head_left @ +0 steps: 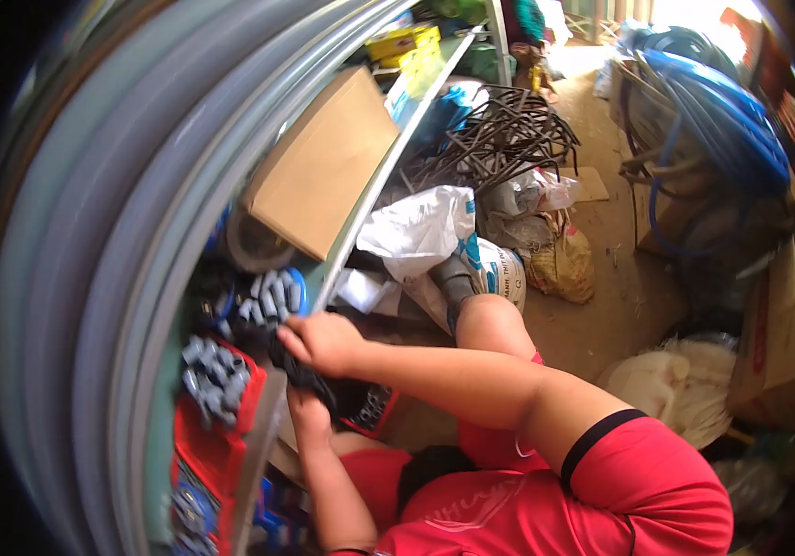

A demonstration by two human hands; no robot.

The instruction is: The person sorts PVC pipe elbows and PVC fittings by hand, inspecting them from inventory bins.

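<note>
My right hand [328, 343] reaches across to the shelf edge, its fingers closed on a dark, limp black item [297, 371], perhaps cloth or plastic. Just below, my left hand [309, 419] touches the lower end of that same item; its fingers are mostly hidden. Left of my hands sits a red bin [247, 408] holding several grey pipe fittings [216, 380]. Behind them, more light grey fittings [274, 295] lie in a blue-rimmed container [302, 289]. A red-edged tray [381, 408] of small dark parts is partly hidden behind my arms.
Large grey pipes [119, 278] curve along the left. A cardboard box [323, 162] rests on the shelf [388, 171]. White sacks [420, 227], a yellowish bag [561, 264] and bent metal rods [508, 139] crowd the floor ahead. Blue hose coils [731, 111] stand at right.
</note>
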